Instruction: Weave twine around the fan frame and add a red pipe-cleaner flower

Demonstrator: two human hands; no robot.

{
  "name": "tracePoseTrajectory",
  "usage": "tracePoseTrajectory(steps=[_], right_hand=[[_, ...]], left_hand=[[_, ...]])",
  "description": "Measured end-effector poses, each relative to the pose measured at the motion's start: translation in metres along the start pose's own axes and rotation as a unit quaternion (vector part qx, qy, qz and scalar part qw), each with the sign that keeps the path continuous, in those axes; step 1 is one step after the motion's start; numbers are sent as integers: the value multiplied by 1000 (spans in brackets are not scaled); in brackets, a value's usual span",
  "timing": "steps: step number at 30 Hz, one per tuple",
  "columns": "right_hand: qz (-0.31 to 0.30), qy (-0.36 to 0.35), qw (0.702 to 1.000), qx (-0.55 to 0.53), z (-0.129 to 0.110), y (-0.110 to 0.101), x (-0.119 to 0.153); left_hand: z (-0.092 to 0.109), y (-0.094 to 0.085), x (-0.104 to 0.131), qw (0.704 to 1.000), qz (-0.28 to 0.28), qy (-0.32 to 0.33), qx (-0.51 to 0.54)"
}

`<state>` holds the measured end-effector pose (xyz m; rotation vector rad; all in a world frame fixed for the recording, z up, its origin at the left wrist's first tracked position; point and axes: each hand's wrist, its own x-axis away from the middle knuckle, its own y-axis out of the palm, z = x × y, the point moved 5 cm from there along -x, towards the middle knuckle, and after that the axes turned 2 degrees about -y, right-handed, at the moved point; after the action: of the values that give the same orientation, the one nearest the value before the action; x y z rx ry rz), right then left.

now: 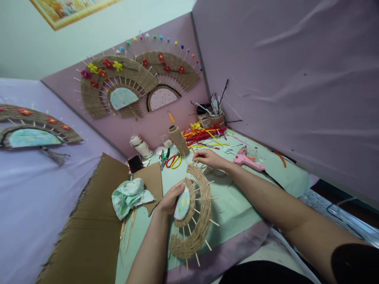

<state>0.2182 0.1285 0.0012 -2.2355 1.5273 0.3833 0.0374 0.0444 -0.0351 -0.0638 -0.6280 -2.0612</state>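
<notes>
My left hand (171, 197) grips a half-round fan (204, 213) by its base, thumb over the cloth-covered centre. The fan has light sticks spreading outward and a wide band of brown jute twine woven through them; it is tilted, with its curved side to the right. At the fan's upper end, my right hand (210, 158) is pinched closed on what looks like the twine's thin strand, mostly hidden by the fingers. Loose twine loops (217, 172) lie on the table below my right wrist. Just behind stands a twine spool (178, 140).
A pink glue gun (248, 161) with a black cord lies right. Behind are scissors (174, 161), green-handled pliers (164, 157), red pipe cleaners (204, 134) and a white bottle (141, 146). Left are patterned cloth (132, 197), thin sticks (130, 230) and cardboard (85, 232). Finished fans (118, 85) hang on the partition.
</notes>
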Motion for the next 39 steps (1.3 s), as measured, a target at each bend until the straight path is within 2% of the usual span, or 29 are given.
tracePoseTrajectory(steps=[7,16,22,28,39], right_hand=[[41,-24,999,17,-3,-4,-1],[20,-21,1000,3,-2,-2,-1],[-6,25,999,-39,-1,0,0],[-28,93,987,-126,7,4,2],[-113,247,922,-275,22,15,12]], left_hand=[[-1,-3,-1,1000,18,-10,-20],[-6,0,-1,999,1,-27,-33],[-7,2,-1,999,-12,-28,-35],[-9,5,1,998,-33,-37,-34],[-12,9,3,995,-67,-63,-31]])
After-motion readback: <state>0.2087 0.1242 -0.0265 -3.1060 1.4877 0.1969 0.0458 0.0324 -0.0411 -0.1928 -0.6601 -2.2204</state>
